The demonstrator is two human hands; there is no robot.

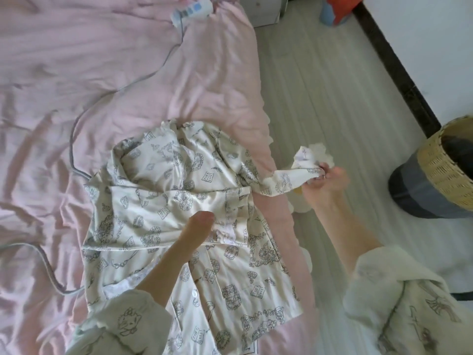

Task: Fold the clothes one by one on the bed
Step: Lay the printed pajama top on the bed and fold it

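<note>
1. While the cream pyjama shirt with grey drawings [184,221] is lying on the pink wrinkly bed sheet [76,85], close to the bed's right edge, a person is folding it.
2. The left hand [197,224] is resting on the middle of the shirt, and it looks like it is pressing the cloth down. I cannot tell how its fingers are lying, because they are blurry and partly hidden.
3. The right hand [325,179] is pinching the end of the shirt's right sleeve [281,183] and is holding it out past the bed's edge, over the pale wooden floor [332,98].
4. I think the step now is folding this sleeve in over the shirt.
5. To do it well, the left hand should be holding the middle still so the shirt is not sliding.
6. The right hand should be pulling the sleeve straight first, then laying it flat across the shirt with no bumps.
7. A grey cable [74,139] is running across the sheet, just left of the shirt, up to a white and blue remote [192,10] far above the shirt.
8. A woven straw basket [445,172] is standing on the floor, well to the right of the shirt.
</note>
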